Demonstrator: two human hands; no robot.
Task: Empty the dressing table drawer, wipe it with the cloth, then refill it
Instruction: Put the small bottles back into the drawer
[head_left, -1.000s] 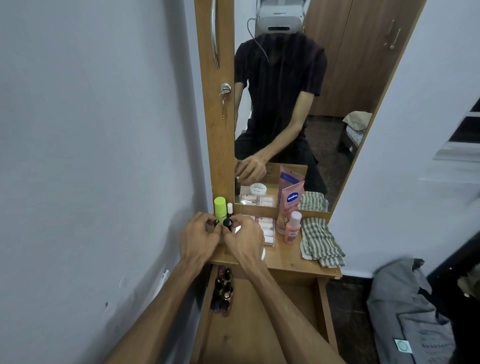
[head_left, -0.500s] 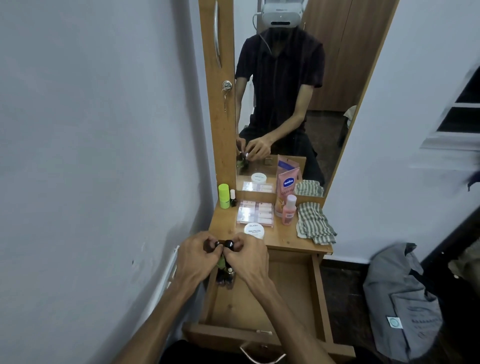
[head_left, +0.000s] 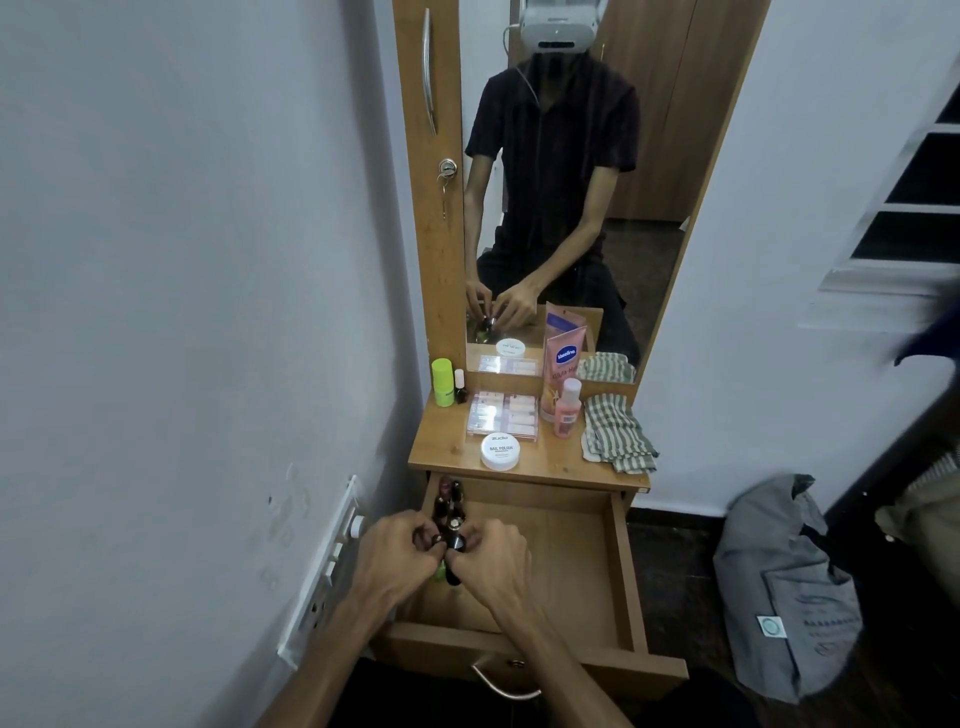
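Along the drawer's (head_left: 621, 561) left wall I see a short row of dark nail polish bottles (head_left: 450, 501) standing upright, filling that back corner. Just in front of them my left hand (head_left: 397, 556) and right hand (head_left: 491, 558) are drawn together, fingertips pinching a small cluster of bottles (head_left: 456, 543); a green one shows beneath the fingers. How many each hand grips I cannot tell.

Up on the tabletop (head_left: 447, 452) stand a lime-green bottle (head_left: 442, 382) and a tiny white-capped bottle (head_left: 459, 387) at the back left, a clear case of nail tips (head_left: 501, 415) in the middle, a white jar of nail polish remover pads (head_left: 500, 451) near the front edge, then a Vaseline tube (head_left: 561, 374) with a pink bottle (head_left: 567, 408) just before it. The striped cloth (head_left: 615, 434) lies folded at the right edge, slightly overhanging.

To the left, the wall and a white switch plate (head_left: 324, 571) sit close beside my left wrist. Most of the drawer floor right of my hands is bare wood. A grey bag (head_left: 784, 582) lies on the floor, well apart to the right.
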